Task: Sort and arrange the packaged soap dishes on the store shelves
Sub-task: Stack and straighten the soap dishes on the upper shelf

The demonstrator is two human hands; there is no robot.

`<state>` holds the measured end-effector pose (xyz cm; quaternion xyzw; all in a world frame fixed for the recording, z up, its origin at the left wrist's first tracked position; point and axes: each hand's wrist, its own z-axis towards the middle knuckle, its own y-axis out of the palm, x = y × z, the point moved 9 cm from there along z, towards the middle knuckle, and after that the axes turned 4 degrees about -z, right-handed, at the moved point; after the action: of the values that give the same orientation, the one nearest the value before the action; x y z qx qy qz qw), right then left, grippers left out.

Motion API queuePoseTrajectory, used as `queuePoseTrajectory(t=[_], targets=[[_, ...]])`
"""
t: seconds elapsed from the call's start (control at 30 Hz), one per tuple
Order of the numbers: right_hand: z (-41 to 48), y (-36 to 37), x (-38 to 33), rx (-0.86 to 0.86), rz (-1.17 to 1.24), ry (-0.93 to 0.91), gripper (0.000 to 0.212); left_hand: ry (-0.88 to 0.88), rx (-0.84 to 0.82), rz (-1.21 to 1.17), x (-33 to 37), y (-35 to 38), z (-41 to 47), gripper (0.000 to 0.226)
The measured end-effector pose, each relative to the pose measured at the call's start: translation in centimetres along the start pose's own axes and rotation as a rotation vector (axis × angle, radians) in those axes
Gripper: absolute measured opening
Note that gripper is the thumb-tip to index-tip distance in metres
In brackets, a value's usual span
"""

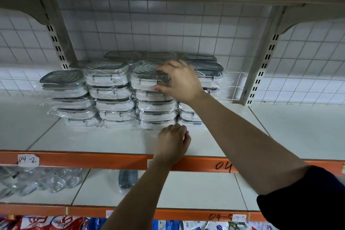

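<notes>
**Fig.** Restocking reach, near to far.

(a) My L hand [170,143] is below the grip, at the foot of the same stack on the shelf board [93,140]. Its fingers are curled under; I cannot tell if they touch the bottom pack.

(b) My R hand [180,80] pinches the top soap dish [145,76], thumb under the front edge and fingers over the lid. The dish sits atop its stack.

Handling (est.): light, with a stiff plastic shell, but the film wrap looks slick and loose. Take hold by lid and base together, not by the film.

(c) Count: front row has 4 stacks.
- Far left of grip: 4-high stack [71,99].
- Next to grip: 5-high stack [112,95].
- Gripped stack: 5.
- Right-hand stack [188,114]: partly behind my arm, so no count.

(d) Behind grip: 3 back-row lids [125,55], then the wire grid [168,30].
</notes>
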<state>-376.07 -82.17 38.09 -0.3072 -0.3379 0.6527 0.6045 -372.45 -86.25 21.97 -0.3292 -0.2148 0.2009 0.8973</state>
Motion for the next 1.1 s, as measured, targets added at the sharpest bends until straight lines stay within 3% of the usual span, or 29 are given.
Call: queuePoseTrajectory(t=[0.33, 0.57, 0.8, 1.1], targets=[[0.3, 0.7, 0.7, 0.017, -0.061, 0.031, 0.051, 0.016, -0.022, 0.006, 0.2, -0.2, 0.1, 0.026], [-2.1, -0.8, 0.4, 0.057, 0.041, -0.035, 0.049, -0.039, -0.017, -0.047, -0.3, -0.6, 0.4, 0.026], [-9.5, -3.5, 2.4, 0.264, 0.218, -0.007, 0.034, -0.058, -0.008, 0.048, 0.5, -2.6, -2.6, 0.027], [-21.9, 1.7, 1.4, 0.19, 0.414, 0.022, 0.03, -0.148, 0.046, 0.099, 1.8, -5.2, -12.5, 0.023]])
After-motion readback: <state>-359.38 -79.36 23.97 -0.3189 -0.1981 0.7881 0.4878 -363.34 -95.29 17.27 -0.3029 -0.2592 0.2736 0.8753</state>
